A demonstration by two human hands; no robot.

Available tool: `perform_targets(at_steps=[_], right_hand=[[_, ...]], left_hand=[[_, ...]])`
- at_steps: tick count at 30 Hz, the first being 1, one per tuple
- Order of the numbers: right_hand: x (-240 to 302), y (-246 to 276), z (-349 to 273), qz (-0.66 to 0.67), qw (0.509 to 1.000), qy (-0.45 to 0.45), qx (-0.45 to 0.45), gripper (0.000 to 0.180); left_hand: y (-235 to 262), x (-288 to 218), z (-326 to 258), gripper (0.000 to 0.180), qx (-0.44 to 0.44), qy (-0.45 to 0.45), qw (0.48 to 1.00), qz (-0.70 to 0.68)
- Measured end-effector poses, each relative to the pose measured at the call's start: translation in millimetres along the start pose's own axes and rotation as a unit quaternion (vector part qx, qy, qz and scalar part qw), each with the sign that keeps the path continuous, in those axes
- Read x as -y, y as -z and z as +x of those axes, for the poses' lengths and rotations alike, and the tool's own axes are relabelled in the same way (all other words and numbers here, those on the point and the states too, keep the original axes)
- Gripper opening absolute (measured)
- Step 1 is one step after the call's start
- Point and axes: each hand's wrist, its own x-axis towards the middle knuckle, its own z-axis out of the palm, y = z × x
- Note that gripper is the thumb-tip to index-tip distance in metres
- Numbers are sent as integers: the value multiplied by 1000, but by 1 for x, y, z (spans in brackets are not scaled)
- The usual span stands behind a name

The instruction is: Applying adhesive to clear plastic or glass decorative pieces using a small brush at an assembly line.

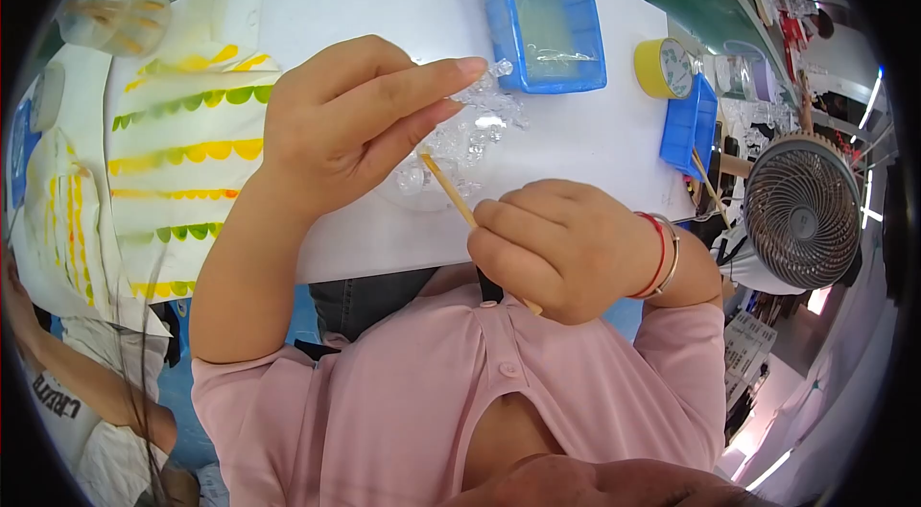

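My right hand (566, 248) is closed round a thin wooden stick (449, 186), whose far tip points up to the left, under my left hand. My left hand (360, 118) is raised over the table with its thumb and forefinger brought near each other in a pinch. Anything between those fingertips is too small and clear to name. Behind and below them a loose heap of clear, shiny pieces (470, 138) lies on the white tabletop (576, 162). Just beyond the heap sits a blue rectangular tray (601, 56) with a pale, glossy, see-through inside.
At left lies white paper towelling (182, 176) with yellow and green scalloped bands. A clear container (115, 13) holding sticks stands behind it. To the right are a yellow tape roll (662, 68), a smaller blue bin (689, 128) and a fan (804, 210). Another person's arm (106, 392) shows at lower left.
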Motion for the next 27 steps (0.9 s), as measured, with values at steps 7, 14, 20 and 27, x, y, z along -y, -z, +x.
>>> perform_targets(at_steps=[7,14,20,27], right_hand=[[-14,-13,-1,-59,996,13,-69,27],[-25,-17,0,20,988,-92,-126,27],[-24,-7,5,45,982,-125,-131,21],[-33,-11,13,11,982,-94,-162,16]], left_hand=[[0,-3,2,37,6,3,1000,-12],[2,-2,1,40,15,-6,1000,-8],[2,-2,0,42,18,-1,1000,-3],[-1,0,2,41,16,-13,1000,5]])
